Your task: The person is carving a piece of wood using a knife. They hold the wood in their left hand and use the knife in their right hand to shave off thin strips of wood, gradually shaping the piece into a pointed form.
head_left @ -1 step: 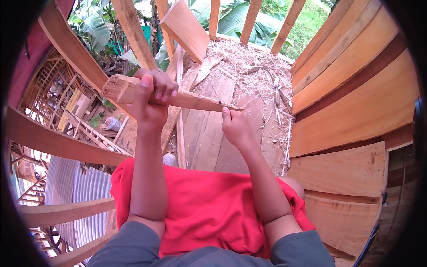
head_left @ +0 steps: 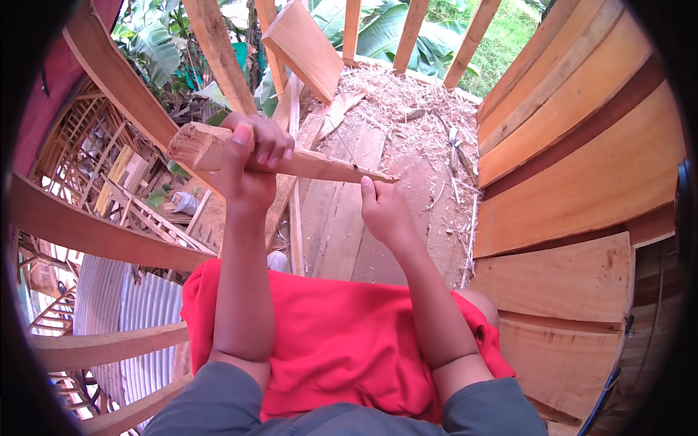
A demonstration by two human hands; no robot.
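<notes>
Left hand [head_left: 251,156] wraps the wood [head_left: 327,166] near its thick end; right hand [head_left: 387,212] pinches its thin tip. Keep both grips firm.

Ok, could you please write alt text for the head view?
A tapered piece of wood is held sideways: the left hand wraps around it near the thick end, the right hand is curled at the thin tip. Red cloth covers the lap; wood shavings litter the plank floor ahead.
</notes>
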